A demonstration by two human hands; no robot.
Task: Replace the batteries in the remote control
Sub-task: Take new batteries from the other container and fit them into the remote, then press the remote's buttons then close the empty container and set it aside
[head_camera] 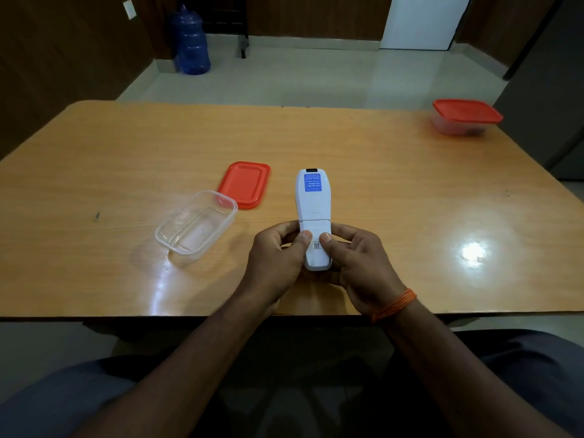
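You hold the remote control (313, 213) back side up over the near part of the table (379, 184), its lower end caught between both hands. Your left hand (278, 263) wraps the left edge and your right hand (357, 263), with an orange thread band (395, 305) at the wrist, wraps the right edge. Both thumbs press side by side on the battery cover (314, 229), just below the seam that crosses the body. That grip looks made for pushing: the fingers brace the case underneath while the thumbs work the cover along it. The cover sits closed or nearly so; whether it is going off or on, you cannot tell from here, and no batteries are in sight.

Just beyond your left hand lies an open clear container (196, 222), empty as far as you can see, likely a place for the cells. Its red lid (245, 184) rests flat at its far corner, out of your way. A blue sticker (312, 182) marks the far end of the remote. Well apart, at the far right corner, stands a second container with a red lid (464, 116), shut; its contents are too blurred to name.
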